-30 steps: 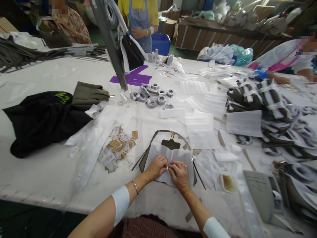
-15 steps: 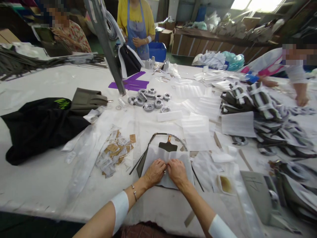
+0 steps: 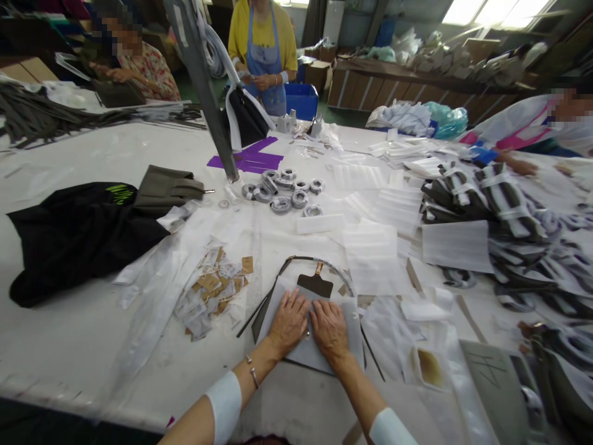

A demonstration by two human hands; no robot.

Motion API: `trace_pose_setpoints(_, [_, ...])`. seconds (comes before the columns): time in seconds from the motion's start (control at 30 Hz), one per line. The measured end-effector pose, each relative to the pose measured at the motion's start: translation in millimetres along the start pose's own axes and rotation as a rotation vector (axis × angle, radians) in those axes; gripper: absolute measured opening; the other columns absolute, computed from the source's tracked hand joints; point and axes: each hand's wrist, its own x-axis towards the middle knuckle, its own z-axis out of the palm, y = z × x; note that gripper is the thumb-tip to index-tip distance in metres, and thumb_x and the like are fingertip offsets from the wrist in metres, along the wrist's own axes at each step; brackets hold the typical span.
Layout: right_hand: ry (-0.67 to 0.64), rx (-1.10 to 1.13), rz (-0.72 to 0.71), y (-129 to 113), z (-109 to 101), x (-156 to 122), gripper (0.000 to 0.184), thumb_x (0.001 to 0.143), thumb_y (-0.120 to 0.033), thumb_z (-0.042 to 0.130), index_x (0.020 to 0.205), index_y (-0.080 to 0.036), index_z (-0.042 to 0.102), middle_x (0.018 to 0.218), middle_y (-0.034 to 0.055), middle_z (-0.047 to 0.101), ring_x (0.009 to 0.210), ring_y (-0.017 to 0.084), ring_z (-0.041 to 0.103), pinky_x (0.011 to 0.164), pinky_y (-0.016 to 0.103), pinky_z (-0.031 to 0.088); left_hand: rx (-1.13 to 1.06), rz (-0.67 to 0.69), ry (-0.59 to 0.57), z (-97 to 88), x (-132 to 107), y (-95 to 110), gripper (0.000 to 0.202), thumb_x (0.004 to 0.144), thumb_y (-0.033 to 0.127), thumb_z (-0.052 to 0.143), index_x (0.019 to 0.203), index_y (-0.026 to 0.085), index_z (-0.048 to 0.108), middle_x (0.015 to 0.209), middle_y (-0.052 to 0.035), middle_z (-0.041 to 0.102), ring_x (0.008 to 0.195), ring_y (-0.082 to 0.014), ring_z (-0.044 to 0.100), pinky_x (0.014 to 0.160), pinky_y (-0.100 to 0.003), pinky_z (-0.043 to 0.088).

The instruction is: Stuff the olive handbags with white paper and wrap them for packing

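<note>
My left hand (image 3: 290, 318) and right hand (image 3: 330, 327) lie flat, grip spread, pinching nothing, upon the pale sheet (image 3: 354, 340) over the bag (image 3: 259, 321), on the tabletop (image 3: 83, 364) before me. Judged light and pliant, the bag is best held by its arched handle (image 3: 290, 258); the sheet may slip.

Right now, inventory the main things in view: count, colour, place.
Handbag with slim handle: one, dark olive, front centre
Thin flat sheet: one, whitish, over handbag
Card tags: many, brown, left of handbag
Bundled cloth: one, black, left
Round wrapped coils: about ten, grey, beyond handbag
Flat strips: several, purple, beside metal post
Wrapped bundles: many, dark and white, right
Co-workers: three, mixed clothing, background
Left hand, right hand: two, bare, palm down on sheet
</note>
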Motion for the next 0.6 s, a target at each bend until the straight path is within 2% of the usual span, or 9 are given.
trace_pose_setpoints(0.07, [-0.001,0.001,0.015,-0.2,-1.6,3.0,0.016,0.097,-0.025,0.051,0.108,-0.020,0.063,0.096,0.0071,0.067,0.094,0.025,0.054,0.090,0.040,0.035,0.005,-0.010,0.029,0.2,1.6,-2.9,0.038,0.095,0.025,0.051,0.133,0.021,0.048,0.135,-0.0093,0.055,0.136,-0.0293,0.041,0.115,-0.053,0.029])
trace_pose_setpoints(0.13, [-0.001,-0.005,0.024,0.7,-3.3,6.1,0.015,0.099,-0.028,0.050,0.099,-0.022,0.063,0.088,0.0065,0.065,0.088,0.025,0.054,0.084,0.039,0.034,0.012,-0.038,0.054,-0.2,4.5,-4.3,0.032,0.096,0.026,0.050,0.128,0.020,0.051,0.125,-0.0095,0.060,0.124,-0.0275,0.051,0.111,-0.051,0.034])
trace_pose_setpoints(0.2, [0.005,-0.014,0.037,2.6,-3.7,8.4,0.022,0.100,-0.033,0.048,0.087,-0.022,0.062,0.080,0.0058,0.063,0.082,0.024,0.053,0.079,0.038,0.032,0.021,-0.073,0.078,-0.6,7.1,-4.7,0.025,0.098,0.029,0.049,0.120,0.018,0.055,0.112,-0.0100,0.063,0.110,-0.0266,0.057,0.103,-0.049,0.040])
trace_pose_setpoints(0.3, [-0.006,-0.001,0.047,6.2,-1.3,9.9,0.033,0.102,-0.034,0.044,0.075,-0.023,0.057,0.072,0.0045,0.060,0.075,0.022,0.051,0.075,0.037,0.029,0.031,-0.088,0.097,-0.5,8.6,-4.9,0.018,0.098,0.031,0.048,0.103,0.017,0.059,0.097,-0.0083,0.063,0.096,-0.0254,0.058,0.094,-0.047,0.044])
trace_pose_setpoints(0.37, [-0.021,0.013,0.045,7.9,1.1,9.8,0.036,0.103,-0.034,0.042,0.072,-0.022,0.056,0.070,0.0039,0.059,0.073,0.021,0.051,0.074,0.037,0.028,0.036,-0.081,0.104,0.0,8.2,-5.2,0.017,0.098,0.031,0.048,0.095,0.018,0.059,0.094,-0.0077,0.062,0.096,-0.0251,0.057,0.094,-0.046,0.043])
trace_pose_setpoints(0.5, [-0.031,-0.013,0.056,8.3,3.9,9.3,0.036,0.102,-0.036,0.045,0.071,-0.022,0.057,0.070,0.0048,0.060,0.074,0.022,0.052,0.074,0.037,0.029,0.044,-0.067,0.117,-1.1,7.7,-5.5,0.014,0.098,0.028,0.050,0.099,0.018,0.058,0.109,-0.0096,0.062,0.114,-0.0269,0.052,0.102,-0.047,0.037])
trace_pose_setpoints(0.6, [-0.035,-0.028,0.078,8.6,5.2,8.6,0.036,0.101,-0.036,0.046,0.071,-0.022,0.057,0.071,0.0056,0.061,0.075,0.023,0.053,0.073,0.037,0.030,0.052,-0.062,0.102,-4.2,9.6,-4.2,0.018,0.099,0.029,0.046,0.090,0.018,0.057,0.092,-0.0066,0.062,0.098,-0.0249,0.055,0.097,-0.047,0.038])
